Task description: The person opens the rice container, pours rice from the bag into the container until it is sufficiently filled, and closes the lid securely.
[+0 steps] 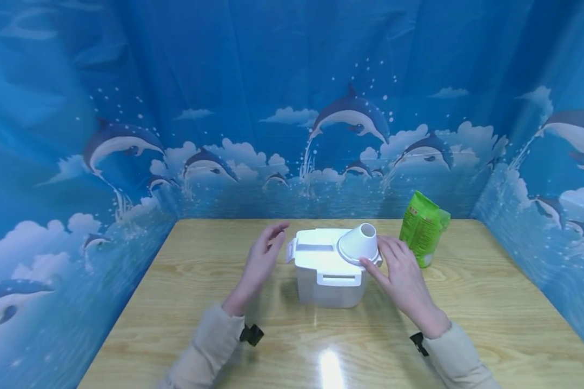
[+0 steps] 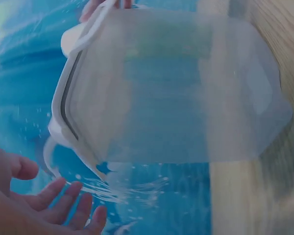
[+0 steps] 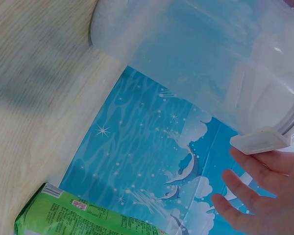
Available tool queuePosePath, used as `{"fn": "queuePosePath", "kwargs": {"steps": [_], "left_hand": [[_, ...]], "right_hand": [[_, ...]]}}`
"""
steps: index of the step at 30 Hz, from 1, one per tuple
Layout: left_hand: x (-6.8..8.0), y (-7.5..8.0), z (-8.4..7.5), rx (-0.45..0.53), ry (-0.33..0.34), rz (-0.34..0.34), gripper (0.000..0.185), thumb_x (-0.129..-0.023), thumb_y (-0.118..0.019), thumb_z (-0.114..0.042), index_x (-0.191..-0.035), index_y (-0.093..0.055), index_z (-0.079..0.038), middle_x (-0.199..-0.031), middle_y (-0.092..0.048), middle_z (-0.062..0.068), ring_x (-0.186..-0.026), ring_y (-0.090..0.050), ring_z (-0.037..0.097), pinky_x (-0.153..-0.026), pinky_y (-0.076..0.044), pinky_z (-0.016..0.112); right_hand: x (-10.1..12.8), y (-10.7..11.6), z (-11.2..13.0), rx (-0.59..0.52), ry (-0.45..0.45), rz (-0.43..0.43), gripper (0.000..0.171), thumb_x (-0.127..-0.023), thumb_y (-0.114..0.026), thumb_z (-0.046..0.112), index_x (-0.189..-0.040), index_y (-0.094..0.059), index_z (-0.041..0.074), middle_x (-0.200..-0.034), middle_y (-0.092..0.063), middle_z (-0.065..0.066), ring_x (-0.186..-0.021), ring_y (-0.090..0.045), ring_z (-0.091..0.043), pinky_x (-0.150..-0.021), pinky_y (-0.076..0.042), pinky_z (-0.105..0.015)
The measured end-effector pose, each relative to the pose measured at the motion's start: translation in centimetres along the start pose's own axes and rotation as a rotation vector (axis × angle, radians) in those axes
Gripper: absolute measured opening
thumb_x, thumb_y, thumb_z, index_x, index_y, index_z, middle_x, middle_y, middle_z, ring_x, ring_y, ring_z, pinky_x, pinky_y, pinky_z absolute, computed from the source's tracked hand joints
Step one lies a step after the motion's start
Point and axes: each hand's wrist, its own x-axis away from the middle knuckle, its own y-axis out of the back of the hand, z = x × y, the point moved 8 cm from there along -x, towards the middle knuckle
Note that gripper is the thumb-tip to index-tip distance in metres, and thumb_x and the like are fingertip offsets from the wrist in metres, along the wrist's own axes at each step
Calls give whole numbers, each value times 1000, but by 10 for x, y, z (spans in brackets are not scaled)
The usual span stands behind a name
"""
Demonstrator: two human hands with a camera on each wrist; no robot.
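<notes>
A translucent plastic storage container (image 1: 328, 292) with a white lid (image 1: 316, 237) stands on the table. A white cone-shaped spout (image 1: 357, 243) rises from the right part of its lid. My left hand (image 1: 263, 256) is held just left of the container, apart from it, with fingers loosely bent and nothing in them. On the container's other end, my right hand (image 1: 401, 273) has its thumb by the spout's base. In the right wrist view, my right fingers touch a white side latch (image 3: 262, 141) that juts outward, the other fingers spread below. The left latch (image 1: 290, 250) sticks out too.
A green printed bag (image 1: 422, 229) stands behind my right hand, near the table's back edge. The wooden table (image 1: 486, 302) is enclosed at the back and sides by a blue curtain (image 1: 253, 97) printed with dolphins.
</notes>
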Motion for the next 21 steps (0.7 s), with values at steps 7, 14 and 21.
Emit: {"fn": "queuePosePath", "kwargs": {"steps": [7,14,21], "left_hand": [[20,-23,-38,-364,-369,-1,39,-107,-50,-20,-142,-54,-3,-146,-56,16,-138,-47,34,-117,-34,54],[41,-58,-47,-767,-568,43,52,-106,-53,-29,-153,-43,-9,-156,-45,10,-146,-37,34,-118,-29,59],[50,-75,-40,-930,-615,84,59,-105,-53,-35,-157,-36,-13,-163,-35,8,-150,-29,35,-121,-24,58]], "right_hand": [[0,1,0,1,-1,-2,55,-99,-64,42,-129,-62,-5,-128,-63,-23,-123,-53,-42,-105,-42,-61],[0,0,-1,4,2,-1,56,-99,-64,42,-129,-62,-4,-128,-63,-23,-123,-53,-42,-104,-42,-61],[1,0,0,10,6,-5,56,-99,-63,43,-129,-62,-4,-128,-63,-22,-122,-54,-42,-103,-43,-61]]}}
